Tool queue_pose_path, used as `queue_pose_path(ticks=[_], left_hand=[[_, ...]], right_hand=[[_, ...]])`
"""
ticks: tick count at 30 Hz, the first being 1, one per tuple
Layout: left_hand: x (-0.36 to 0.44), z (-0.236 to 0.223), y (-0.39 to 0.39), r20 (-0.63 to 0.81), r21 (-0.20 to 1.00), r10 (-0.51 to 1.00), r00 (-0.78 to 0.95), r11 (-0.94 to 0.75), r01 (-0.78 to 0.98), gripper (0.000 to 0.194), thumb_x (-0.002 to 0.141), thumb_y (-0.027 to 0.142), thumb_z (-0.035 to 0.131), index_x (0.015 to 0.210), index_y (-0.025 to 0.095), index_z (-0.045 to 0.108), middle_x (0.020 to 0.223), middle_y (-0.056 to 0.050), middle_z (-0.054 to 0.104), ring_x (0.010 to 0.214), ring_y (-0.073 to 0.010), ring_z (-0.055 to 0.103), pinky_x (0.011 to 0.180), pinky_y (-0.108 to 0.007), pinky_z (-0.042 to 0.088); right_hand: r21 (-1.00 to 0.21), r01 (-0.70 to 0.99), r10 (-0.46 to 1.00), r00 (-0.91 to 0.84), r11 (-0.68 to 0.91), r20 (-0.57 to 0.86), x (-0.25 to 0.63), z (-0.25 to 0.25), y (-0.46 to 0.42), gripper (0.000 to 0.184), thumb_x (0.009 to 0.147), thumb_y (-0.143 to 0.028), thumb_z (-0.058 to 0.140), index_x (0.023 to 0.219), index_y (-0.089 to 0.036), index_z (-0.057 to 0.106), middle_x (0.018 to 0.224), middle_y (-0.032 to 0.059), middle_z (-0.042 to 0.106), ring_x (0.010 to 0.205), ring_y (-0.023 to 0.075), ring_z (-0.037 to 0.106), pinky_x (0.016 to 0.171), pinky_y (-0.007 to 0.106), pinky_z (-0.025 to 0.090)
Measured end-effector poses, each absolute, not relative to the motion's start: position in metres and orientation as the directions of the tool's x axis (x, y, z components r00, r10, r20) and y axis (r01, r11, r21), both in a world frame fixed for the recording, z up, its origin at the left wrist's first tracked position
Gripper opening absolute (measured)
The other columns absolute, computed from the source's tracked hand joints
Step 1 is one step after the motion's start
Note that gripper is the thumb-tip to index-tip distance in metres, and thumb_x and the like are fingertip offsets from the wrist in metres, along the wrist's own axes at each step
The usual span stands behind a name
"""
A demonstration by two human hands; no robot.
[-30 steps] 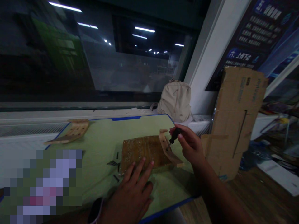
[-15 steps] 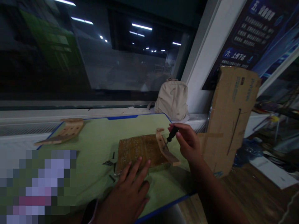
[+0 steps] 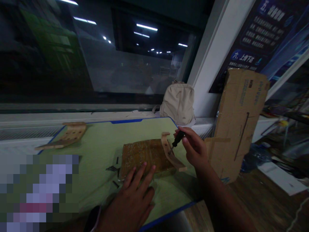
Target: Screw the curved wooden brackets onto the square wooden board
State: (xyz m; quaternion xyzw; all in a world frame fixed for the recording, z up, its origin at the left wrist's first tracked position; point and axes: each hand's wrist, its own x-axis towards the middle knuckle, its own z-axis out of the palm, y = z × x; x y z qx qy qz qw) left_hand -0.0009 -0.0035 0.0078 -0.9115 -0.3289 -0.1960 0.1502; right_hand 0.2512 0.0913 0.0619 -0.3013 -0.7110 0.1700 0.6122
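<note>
We've got a black-handled screwdriver (image 3: 178, 139) pinched in our right hand (image 3: 196, 147), left hand (image 3: 131, 203) splayed on the wooden board (image 3: 148, 150), grasping nothing. That tilt could skid it off the curved wooden piece (image 3: 176, 163) left of our grip.

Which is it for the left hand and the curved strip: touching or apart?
Apart. The head view shows bare board between the left hand and the curved strip.

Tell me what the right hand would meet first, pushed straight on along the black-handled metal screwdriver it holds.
Probably the curved, pale wooden strip, through the screwdriver: its tip, ahead of the right hand, appears right at the strip, though depth is unclear.
</note>
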Motion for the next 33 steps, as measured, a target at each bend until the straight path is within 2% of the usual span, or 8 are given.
queue_pose_path(ticks=[6, 10, 15, 18, 21, 25, 28, 33], left_hand=[[0.000, 0.001, -0.004, 0.473, -0.101, 0.552, 0.686, -0.740, 0.665, 0.029, 0.088, 0.049, 0.072, 0.095, 0.022, 0.063, 0.157, -0.011, 0.043, 0.145, -0.0379, 0.034, 0.113, -0.054, 0.029], [0.000, 0.002, -0.005, 0.473, -0.099, 0.556, 0.684, -0.738, 0.668, 0.027, 0.088, 0.047, 0.071, 0.094, 0.022, 0.062, 0.157, -0.012, 0.043, 0.146, -0.0376, 0.031, 0.114, -0.054, 0.026], [-0.001, 0.007, -0.004, 0.470, -0.166, 0.527, 0.708, -0.735, 0.657, 0.021, 0.094, 0.043, 0.063, 0.095, 0.022, 0.062, 0.154, -0.013, 0.046, 0.142, -0.0378, 0.038, 0.108, -0.054, 0.032], [-0.001, 0.007, -0.003, 0.483, -0.169, 0.521, 0.704, -0.734, 0.658, 0.021, 0.093, 0.043, 0.064, 0.093, 0.022, 0.062, 0.153, -0.013, 0.048, 0.141, -0.0376, 0.038, 0.108, -0.053, 0.031], [0.000, 0.004, -0.002, 0.485, -0.152, 0.525, 0.700, -0.737, 0.658, 0.025, 0.090, 0.045, 0.068, 0.094, 0.022, 0.062, 0.154, -0.013, 0.046, 0.144, -0.0378, 0.034, 0.112, -0.053, 0.026], [0.000, 0.001, -0.003, 0.489, -0.120, 0.540, 0.685, -0.737, 0.666, 0.031, 0.085, 0.049, 0.074, 0.094, 0.022, 0.062, 0.155, -0.013, 0.045, 0.145, -0.0374, 0.031, 0.116, -0.052, 0.018], [-0.001, 0.001, -0.004, 0.479, -0.123, 0.543, 0.690, -0.737, 0.665, 0.030, 0.086, 0.050, 0.072, 0.096, 0.023, 0.063, 0.156, -0.012, 0.045, 0.146, -0.0364, 0.031, 0.115, -0.052, 0.020], [-0.001, 0.002, -0.003, 0.455, -0.138, 0.552, 0.699, -0.731, 0.668, 0.026, 0.091, 0.046, 0.068, 0.096, 0.022, 0.062, 0.158, -0.013, 0.041, 0.147, -0.0381, 0.029, 0.114, -0.056, 0.024]], right_hand=[[-0.629, 0.192, 0.631, 0.058, 0.753, 0.774, 0.250, 0.056, 0.095, 0.026, 0.087, -0.029, 0.074, 0.110, -0.028, 0.064, 0.086, 0.0001, 0.065, 0.072, 0.0143, 0.064, 0.063, 0.028, 0.055], [-0.549, 0.276, 0.577, -0.026, 0.789, 0.816, 0.253, 0.054, 0.095, 0.025, 0.089, -0.033, 0.070, 0.114, -0.030, 0.067, 0.096, 0.0032, 0.065, 0.084, 0.0170, 0.065, 0.072, 0.032, 0.057], [-0.663, 0.120, 0.673, -0.073, 0.739, 0.736, 0.249, 0.059, 0.094, 0.023, 0.098, -0.036, 0.058, 0.119, -0.030, 0.065, 0.106, 0.0063, 0.070, 0.093, 0.0205, 0.071, 0.083, 0.040, 0.060], [-0.679, 0.092, 0.683, -0.027, 0.729, 0.730, 0.248, 0.057, 0.095, 0.024, 0.093, -0.033, 0.066, 0.117, -0.029, 0.062, 0.088, 0.0015, 0.068, 0.076, 0.0165, 0.069, 0.071, 0.033, 0.060], [-0.604, 0.218, 0.611, 0.044, 0.766, 0.791, 0.250, 0.053, 0.096, 0.028, 0.087, -0.027, 0.073, 0.113, -0.029, 0.063, 0.090, 0.0007, 0.063, 0.075, 0.0148, 0.064, 0.063, 0.028, 0.055], [-0.481, 0.320, 0.527, -0.071, 0.816, 0.847, 0.254, 0.055, 0.094, 0.023, 0.095, -0.030, 0.062, 0.117, -0.029, 0.066, 0.099, 0.0052, 0.063, 0.090, 0.0195, 0.063, 0.073, 0.034, 0.054], [-0.537, 0.268, 0.583, -0.133, 0.800, 0.801, 0.255, 0.058, 0.093, 0.031, 0.101, -0.032, 0.049, 0.129, -0.030, 0.062, 0.107, 0.0072, 0.065, 0.097, 0.0213, 0.066, 0.081, 0.039, 0.055], [-0.595, 0.341, 0.601, 0.102, 0.728, 0.793, 0.257, 0.049, 0.103, 0.021, 0.093, -0.026, 0.066, 0.114, -0.028, 0.065, 0.098, 0.0036, 0.065, 0.093, 0.0185, 0.065, 0.084, 0.036, 0.054]])
